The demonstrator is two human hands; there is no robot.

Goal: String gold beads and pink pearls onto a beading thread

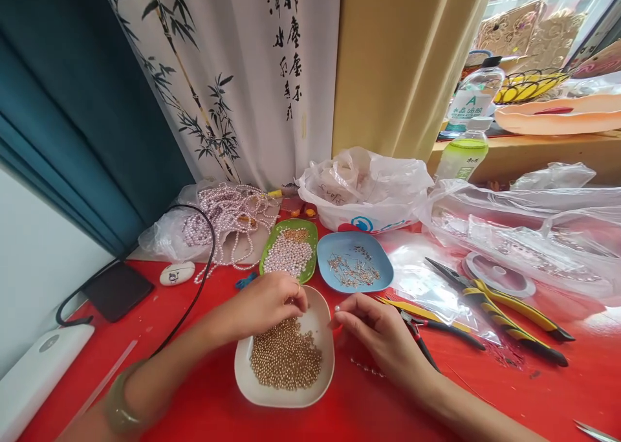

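A cream dish with many small gold beads lies in front of me. Over its far end is my left hand, fingers curled together in a pinch; whatever they may hold is hidden. At the dish's right side, my right hand pinches a white pearl bead between thumb and forefinger. A short beaded strand shows just below the right hand. Behind the dish are a green tray of pale pink and gold beads and a blue tray of small metal pins.
Yellow-black pliers, red-black pliers and a clear spool lie right on the red table. Plastic bags and bottles stand behind. Left are pink bead strings, a black cable and a white oval object.
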